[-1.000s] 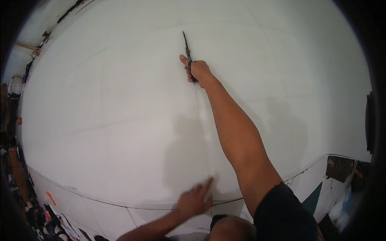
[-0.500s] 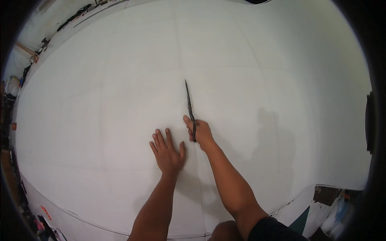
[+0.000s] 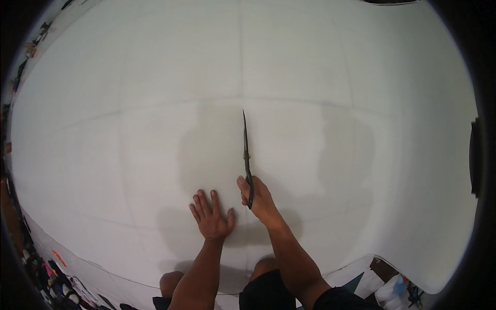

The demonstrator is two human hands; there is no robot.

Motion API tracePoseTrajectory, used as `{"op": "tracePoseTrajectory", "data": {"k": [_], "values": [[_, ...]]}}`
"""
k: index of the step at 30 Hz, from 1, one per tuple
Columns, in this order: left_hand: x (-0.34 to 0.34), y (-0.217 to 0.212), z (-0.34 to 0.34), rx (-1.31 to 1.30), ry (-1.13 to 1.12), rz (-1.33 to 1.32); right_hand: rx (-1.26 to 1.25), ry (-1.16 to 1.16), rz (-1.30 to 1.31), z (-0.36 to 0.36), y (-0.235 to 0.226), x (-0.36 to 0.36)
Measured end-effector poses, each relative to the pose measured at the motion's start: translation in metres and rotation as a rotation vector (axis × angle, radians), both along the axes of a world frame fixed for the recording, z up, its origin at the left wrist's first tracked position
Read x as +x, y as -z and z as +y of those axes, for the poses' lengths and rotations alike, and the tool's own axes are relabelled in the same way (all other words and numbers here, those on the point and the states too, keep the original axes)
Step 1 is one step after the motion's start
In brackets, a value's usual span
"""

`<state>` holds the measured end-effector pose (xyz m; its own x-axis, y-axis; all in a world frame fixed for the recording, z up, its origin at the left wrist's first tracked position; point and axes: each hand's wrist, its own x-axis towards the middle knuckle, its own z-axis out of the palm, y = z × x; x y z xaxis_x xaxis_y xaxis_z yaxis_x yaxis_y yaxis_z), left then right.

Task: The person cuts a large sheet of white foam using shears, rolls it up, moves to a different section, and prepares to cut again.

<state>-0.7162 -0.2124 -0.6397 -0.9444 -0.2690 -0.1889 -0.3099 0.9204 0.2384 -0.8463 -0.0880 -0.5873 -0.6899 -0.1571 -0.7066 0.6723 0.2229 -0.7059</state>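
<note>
My right hand [image 3: 260, 199] sits just below the middle of the view, the forearm coming up from about five o'clock, fingers curled shut around the handles of a pair of dark scissors [image 3: 246, 155]. My left hand [image 3: 212, 218] lies just beside it at its eight o'clock, spread flat and open, palm down on the white sheet [image 3: 155, 103], gripping nothing; its forearm rises from six o'clock.

The scissors have their long axis running almost straight up the view, handles in my fist and the tip pointing to twelve o'clock, leaning very slightly toward eleven. The blades look closed into one thin line, though I cannot tell whether they rest on the sheet or are raised above it.

The white sheet fills nearly the whole view, with faint fold lines crossing it. My knees [image 3: 173, 284] show at six o'clock. A clutter of small coloured items [image 3: 49, 268] lies along the edge at seven to eight o'clock, and a dark patch of floor [image 3: 385, 271] shows at four o'clock. Nothing lies ahead of the scissors' tip.
</note>
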Motion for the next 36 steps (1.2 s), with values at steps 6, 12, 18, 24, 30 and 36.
{"op": "tracePoseTrajectory", "data": {"k": [6, 12, 18, 24, 30, 36], "values": [[0.006, -0.002, 0.000, 0.034, -0.014, -0.046, -0.015, -0.005, 0.082, -0.015, 0.010, -0.036], [0.006, 0.005, -0.005, 0.027, -0.022, -0.025, 0.050, 0.023, 0.079, -0.018, 0.015, -0.038], [0.009, 0.005, -0.009, 0.016, -0.015, -0.003, 0.027, -0.004, 0.141, -0.028, 0.016, -0.080], [0.005, -0.001, -0.011, 0.043, -0.004, -0.082, -0.061, 0.152, 0.013, -0.046, 0.013, -0.117], [0.010, 0.002, -0.011, 0.022, 0.007, -0.042, 0.035, 0.072, 0.111, -0.049, 0.015, -0.144], [0.011, -0.002, -0.008, 0.030, -0.014, -0.098, -0.069, 0.156, 0.043, -0.060, 0.004, -0.194]]}}
